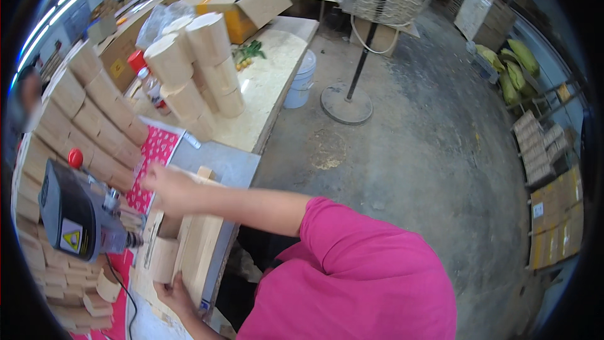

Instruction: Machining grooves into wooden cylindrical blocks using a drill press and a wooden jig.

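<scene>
The person's left hand (pixel 176 297) is drawn narrow around the near end of a pale, curved wooden piece (pixel 165 260), thumb on one side and fingertips on the other. The piece lies in a wooden jig (pixel 192 255), against its long straight rail, just beside the chuck (pixel 133 240) of a dark drill press (pixel 75 220) with a red knob. The right hand (pixel 171 190) is blurred above the far end of the jig, its arm stretched across; whether its fingers grip anything cannot be told. Behind the drill press stand rows of stacked wooden blocks (pixel 104 126), beside a pink patterned cloth (pixel 157 151). Farther along the bench (pixel 267 82) are tall stacks of wooden cylinders (pixel 214 56), a red-capped bottle (pixel 151 90) and an open cardboard box (pixel 267 7). A white bucket (pixel 302 79) sits on the floor beside the bench.
</scene>
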Demonstrator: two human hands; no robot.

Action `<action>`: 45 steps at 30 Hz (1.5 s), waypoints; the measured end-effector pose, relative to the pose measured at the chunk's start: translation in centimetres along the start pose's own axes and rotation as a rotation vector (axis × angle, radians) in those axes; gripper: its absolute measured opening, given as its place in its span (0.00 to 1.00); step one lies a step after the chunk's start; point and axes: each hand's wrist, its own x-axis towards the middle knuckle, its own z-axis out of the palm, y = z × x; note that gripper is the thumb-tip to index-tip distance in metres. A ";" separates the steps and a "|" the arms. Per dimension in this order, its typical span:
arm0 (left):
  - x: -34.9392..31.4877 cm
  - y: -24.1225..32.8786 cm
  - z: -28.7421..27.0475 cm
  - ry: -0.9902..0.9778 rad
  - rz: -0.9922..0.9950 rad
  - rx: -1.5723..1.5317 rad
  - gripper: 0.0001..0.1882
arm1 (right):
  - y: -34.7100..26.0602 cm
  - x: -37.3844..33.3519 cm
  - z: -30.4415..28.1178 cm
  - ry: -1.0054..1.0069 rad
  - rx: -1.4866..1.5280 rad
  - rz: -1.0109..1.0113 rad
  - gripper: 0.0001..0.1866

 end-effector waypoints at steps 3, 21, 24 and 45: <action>-0.3 -0.4 -1.6 0.033 0.046 0.106 0.18 | -3.1 4.3 -6.1 0.293 -0.226 -0.477 0.09; -0.1 -0.5 -0.9 0.058 0.148 0.567 0.24 | -8.2 13.5 -3.8 0.106 -0.130 -0.326 0.19; 0.5 -0.5 -0.9 0.033 0.132 0.569 0.24 | -8.9 11.5 -4.9 0.159 -0.220 -0.309 0.18; -0.9 -1.3 -0.6 0.099 0.121 0.506 0.24 | 2.3 -2.8 3.5 0.197 0.259 -0.406 0.14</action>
